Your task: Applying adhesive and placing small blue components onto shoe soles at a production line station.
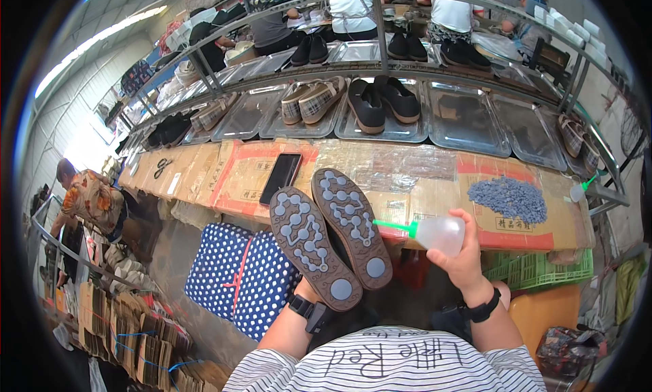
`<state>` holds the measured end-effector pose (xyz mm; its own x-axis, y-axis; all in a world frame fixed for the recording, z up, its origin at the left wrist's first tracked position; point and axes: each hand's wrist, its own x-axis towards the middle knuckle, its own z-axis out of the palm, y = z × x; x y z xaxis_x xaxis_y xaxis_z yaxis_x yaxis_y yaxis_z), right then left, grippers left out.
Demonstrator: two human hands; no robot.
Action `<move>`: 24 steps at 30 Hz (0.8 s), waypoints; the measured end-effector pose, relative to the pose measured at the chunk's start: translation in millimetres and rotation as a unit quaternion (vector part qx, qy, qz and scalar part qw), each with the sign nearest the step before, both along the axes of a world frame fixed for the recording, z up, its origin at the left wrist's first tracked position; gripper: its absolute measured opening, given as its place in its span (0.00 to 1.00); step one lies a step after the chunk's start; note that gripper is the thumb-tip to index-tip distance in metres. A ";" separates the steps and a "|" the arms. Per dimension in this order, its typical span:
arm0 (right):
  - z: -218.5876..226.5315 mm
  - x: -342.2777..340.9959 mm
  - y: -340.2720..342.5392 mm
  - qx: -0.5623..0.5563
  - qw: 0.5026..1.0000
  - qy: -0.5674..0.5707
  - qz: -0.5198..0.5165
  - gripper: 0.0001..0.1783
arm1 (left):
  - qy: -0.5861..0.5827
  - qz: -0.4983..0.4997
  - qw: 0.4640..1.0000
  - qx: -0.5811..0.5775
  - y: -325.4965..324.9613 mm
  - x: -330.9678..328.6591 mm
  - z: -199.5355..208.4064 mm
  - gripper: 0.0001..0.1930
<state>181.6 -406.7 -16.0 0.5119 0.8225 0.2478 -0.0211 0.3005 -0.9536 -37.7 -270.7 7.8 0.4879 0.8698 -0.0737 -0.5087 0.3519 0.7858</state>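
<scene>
Working position at the counter (411, 157), left to right. One pair of scissors (161, 168) lies at left; one polka-dot bundle (227, 276) sits at lower left; one phone (281, 177) lies left of centre. At the frame's centre, the left hand (308, 291) grasps two shoes (307, 242), soles toward the viewer, its fingers hidden behind them. The right hand (464, 261), right of centre, is closed around one squeeze bottle (439, 234), whose green nozzle points left at the soles; contact cannot be told. The step in hand appears to be dispensing onto the soles; the next move calls for steady nozzle aim. At right are one heap of blue-grey pieces (508, 199), individually uncountable, and one second bottle (577, 192).
</scene>
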 end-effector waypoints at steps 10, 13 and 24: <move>-9.9 -6.1 -7.1 -0.012 0.975 -0.222 -0.012 0.43 | -0.030 -0.022 0.998 -0.045 0.9 0.5 -5.4 0.22; -10.1 -4.5 -5.8 -0.018 0.979 -0.203 -0.007 0.43 | -0.038 -0.027 0.997 -0.054 2.6 0.7 -5.2 0.22; -7.7 -4.5 -10.0 -0.023 0.962 -0.270 -0.043 0.39 | -0.066 -0.053 0.993 -0.083 10.8 7.2 -4.8 0.21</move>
<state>177.1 -416.6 -23.7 0.3863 0.7992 0.4604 0.5034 0.2356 -0.8313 -30.5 -259.9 3.0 0.5916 0.7936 -0.1420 -0.5558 0.5291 0.6412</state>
